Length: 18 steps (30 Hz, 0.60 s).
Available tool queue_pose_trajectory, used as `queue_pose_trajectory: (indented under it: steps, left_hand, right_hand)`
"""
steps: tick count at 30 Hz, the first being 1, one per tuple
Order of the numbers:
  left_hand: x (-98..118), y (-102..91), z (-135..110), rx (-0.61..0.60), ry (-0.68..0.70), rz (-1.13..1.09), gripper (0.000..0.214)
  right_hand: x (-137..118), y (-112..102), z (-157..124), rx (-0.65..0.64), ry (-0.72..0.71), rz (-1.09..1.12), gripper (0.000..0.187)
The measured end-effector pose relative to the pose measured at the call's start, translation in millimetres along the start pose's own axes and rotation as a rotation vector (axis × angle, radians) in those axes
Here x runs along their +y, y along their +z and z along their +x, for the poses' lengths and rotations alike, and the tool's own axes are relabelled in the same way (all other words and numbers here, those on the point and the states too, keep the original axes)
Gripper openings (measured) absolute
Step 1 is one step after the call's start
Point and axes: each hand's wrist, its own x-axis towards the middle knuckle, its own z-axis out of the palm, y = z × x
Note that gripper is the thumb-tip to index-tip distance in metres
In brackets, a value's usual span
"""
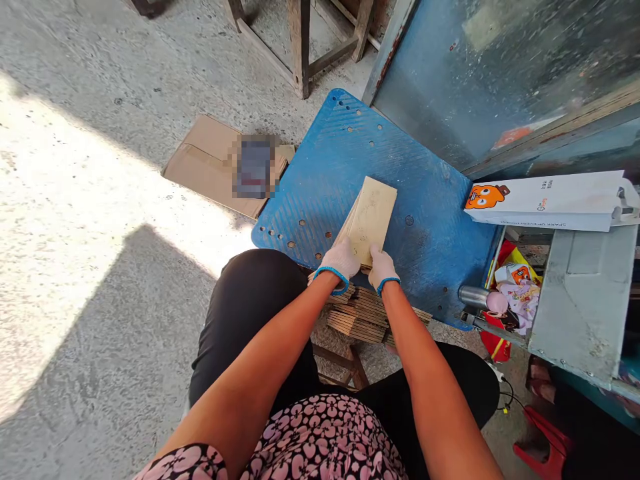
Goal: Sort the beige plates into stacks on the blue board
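Both my hands wear white knit gloves with blue cuffs. Between them is a small stack of thin, pale wooden boards [374,210], standing over the blue tabletop [430,187]. My left hand [341,260] grips the stack's near left edge, fingers partly hidden. On the near right corner, my right hand [383,267] is closed with its thumb on the top board. Several more thin boards [357,320] lie piled below my wrists, at the table's near edge, partly covered by my arms.
A flattened cardboard box [200,160] lies on the floor at left, a blurred-out item on it. At right are a white paper bag [545,200], an open drawer holding a steel flask [473,296], and a red stool [543,443]. Wooden stool legs [299,47] stand at the back.
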Motion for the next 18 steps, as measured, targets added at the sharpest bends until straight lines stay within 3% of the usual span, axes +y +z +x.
queue_pose_trajectory:
  steps: [8, 14, 18]
  left_hand:
    - [2, 10.4, -1, -0.061, 0.04, -0.168, 0.049]
    - [2, 13.0, 2, -0.009, -0.026, -0.296, 0.049]
    - [3, 10.9, 5, 0.033, -0.081, -0.451, 0.049]
  right_hand:
    - [-11, -23, 0, 0.027, -0.012, 0.019, 0.034]
    - [-18, -44, -9, -0.108, -0.012, 0.083, 0.042]
    - [-26, -48, -23, -0.094, -0.011, 0.06, 0.039]
